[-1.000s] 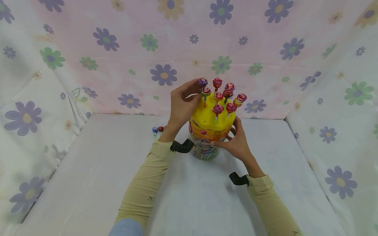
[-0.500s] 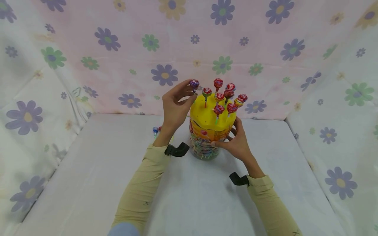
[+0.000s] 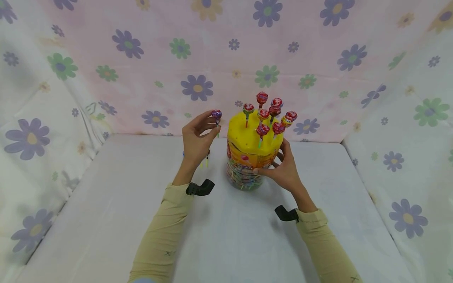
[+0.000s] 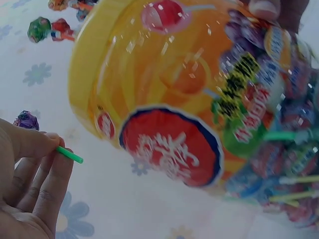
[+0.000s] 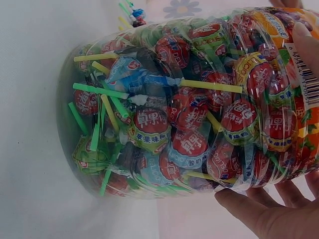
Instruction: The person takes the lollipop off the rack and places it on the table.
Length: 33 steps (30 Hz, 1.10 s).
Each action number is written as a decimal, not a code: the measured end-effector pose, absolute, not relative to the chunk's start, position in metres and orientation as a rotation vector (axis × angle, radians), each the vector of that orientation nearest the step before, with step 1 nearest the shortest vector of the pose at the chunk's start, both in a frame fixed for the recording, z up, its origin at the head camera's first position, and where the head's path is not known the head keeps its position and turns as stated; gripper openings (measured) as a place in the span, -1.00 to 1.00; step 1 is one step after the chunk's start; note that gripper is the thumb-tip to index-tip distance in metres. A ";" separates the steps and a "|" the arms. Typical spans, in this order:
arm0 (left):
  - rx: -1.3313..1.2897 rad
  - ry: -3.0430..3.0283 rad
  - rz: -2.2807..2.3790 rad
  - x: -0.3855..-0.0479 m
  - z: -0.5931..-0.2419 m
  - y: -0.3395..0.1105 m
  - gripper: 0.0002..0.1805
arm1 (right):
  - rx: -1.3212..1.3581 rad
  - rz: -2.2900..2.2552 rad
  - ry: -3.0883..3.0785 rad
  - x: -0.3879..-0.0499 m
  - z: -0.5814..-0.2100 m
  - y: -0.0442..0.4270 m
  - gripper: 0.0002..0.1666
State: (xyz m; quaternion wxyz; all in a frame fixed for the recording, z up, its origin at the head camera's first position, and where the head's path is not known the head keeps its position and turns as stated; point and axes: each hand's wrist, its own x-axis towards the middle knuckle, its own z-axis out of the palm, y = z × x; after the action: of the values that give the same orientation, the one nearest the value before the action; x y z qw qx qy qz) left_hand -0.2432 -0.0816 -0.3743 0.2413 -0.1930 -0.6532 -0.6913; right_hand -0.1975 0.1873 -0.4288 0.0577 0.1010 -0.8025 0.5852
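In the head view I see the left hand (image 3: 198,143) pinching a purple lollipop (image 3: 216,114) between thumb and fingers. The candy ball is up and the stick points down, so the lollipop stands nearly upright. In the left wrist view the bottom of its green stick (image 4: 69,154) pokes out free past the fingertips.

The lollipop is to the left of the big jar (image 3: 244,159), with a gap between them. The jar stands upright on the desk (image 3: 106,216), closer to the far edge than to the near one. So both long shapes run up and down, side by side.

The right hand (image 3: 284,169) grips the jar's right side, with its thumb on the front. The left hand is the nearer one to the lollipop; the right hand is across the jar from it. In the yellow lid (image 3: 238,131) I see a bunch of red-topped lollipops (image 3: 262,130) stuck in by their sticks, candy up.

A few loose lollipops (image 5: 138,14) lie on the desk toward the far edge, left of the jar. In the head view the left hand hides part of them, so I can't count them.
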 end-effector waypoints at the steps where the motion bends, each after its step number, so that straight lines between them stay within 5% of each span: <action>1: -0.515 -1.800 -1.889 -0.243 -0.377 -0.084 -0.52 | 0.309 1.775 -2.430 -0.197 -0.429 0.187 0.24; 33: 0.095 -2.296 -1.889 -0.224 -0.489 -0.170 -0.46 | 0.273 1.781 -2.450 -0.200 -0.432 0.187 0.23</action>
State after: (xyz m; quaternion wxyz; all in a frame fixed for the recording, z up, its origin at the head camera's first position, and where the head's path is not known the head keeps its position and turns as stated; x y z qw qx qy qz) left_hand -0.2240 -0.1704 -0.4888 0.0835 0.0317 -0.7691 -0.6328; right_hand -0.2000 0.1870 -0.4318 0.0500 0.0895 -0.8046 0.5849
